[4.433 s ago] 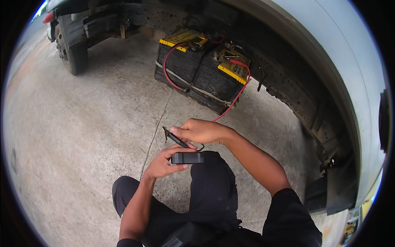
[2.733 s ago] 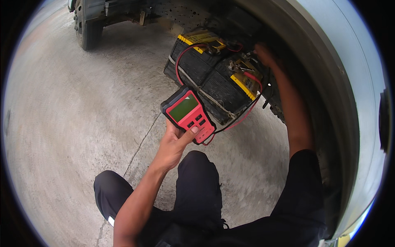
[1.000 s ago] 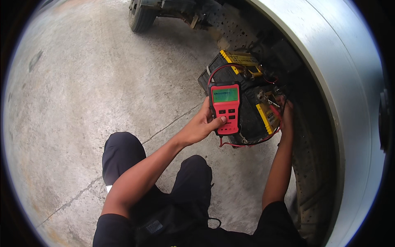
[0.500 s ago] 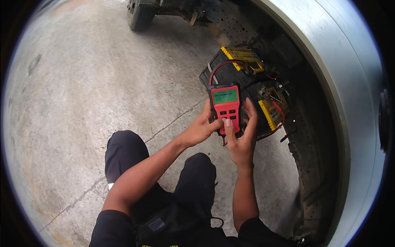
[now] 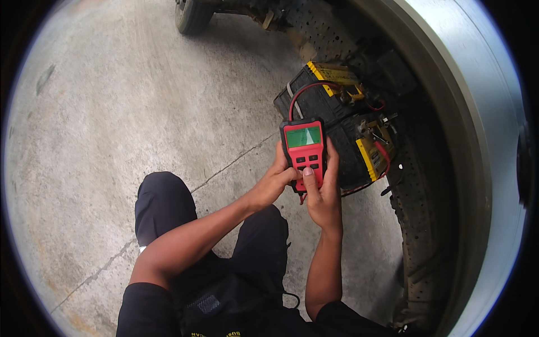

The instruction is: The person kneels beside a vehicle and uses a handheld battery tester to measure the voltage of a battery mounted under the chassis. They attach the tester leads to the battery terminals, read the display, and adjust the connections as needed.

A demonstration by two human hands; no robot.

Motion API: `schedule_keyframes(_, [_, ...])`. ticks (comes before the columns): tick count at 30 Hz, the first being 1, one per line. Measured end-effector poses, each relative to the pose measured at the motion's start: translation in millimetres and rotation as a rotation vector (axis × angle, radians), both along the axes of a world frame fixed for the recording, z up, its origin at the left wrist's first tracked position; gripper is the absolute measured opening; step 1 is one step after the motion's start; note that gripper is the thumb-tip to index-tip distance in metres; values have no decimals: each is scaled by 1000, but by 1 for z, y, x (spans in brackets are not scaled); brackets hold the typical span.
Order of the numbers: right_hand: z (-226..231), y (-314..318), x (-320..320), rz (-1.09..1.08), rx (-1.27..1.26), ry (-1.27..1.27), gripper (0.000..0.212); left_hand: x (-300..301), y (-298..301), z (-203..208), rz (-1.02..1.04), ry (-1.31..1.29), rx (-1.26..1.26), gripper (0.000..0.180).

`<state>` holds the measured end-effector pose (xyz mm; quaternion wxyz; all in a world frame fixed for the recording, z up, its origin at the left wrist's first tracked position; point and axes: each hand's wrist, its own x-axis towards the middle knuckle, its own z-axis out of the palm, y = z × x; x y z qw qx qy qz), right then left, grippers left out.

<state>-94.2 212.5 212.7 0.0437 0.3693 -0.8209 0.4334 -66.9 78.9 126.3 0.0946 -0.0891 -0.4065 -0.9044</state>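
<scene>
A red and black battery tester (image 5: 304,154) with a lit green screen and several dark buttons is held between both hands. Around its left side wraps my left hand (image 5: 273,181), thumb lying at the lower buttons. My right hand (image 5: 324,194) grips the other side, its thumb resting on the lower button area. From the tester's top a red cable (image 5: 301,92) arches to the farther black battery (image 5: 320,90) with a yellow top. Beside it, the nearer black battery (image 5: 351,149) carries a red-handled clamp (image 5: 380,148) on its yellow terminal side.
A dark vehicle frame rail (image 5: 418,241) with holes runs down the right, beside a curved silver panel (image 5: 488,112). At the top stands a tyre (image 5: 193,16). Concrete floor (image 5: 112,112) stretches left, and my knees (image 5: 165,196) are bent below the hands.
My right fingers have closed in against the tester's side. The tester and both hands have shifted slightly left and down in view, and a pale glare now shows on the screen.
</scene>
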Motion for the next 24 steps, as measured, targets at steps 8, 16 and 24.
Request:
schedule_keyframes(8, [14,-4,6,36,-24,-56,64,3,6,14,76,64,15,70])
schedule_keyframes(16, [6,0,16,53,13,-134,67,23,14,6,136,-15,28,68])
schedule_keyframes(24, [4,3,23,20,33,-131,71,28,14,-3,80,-34,86,66])
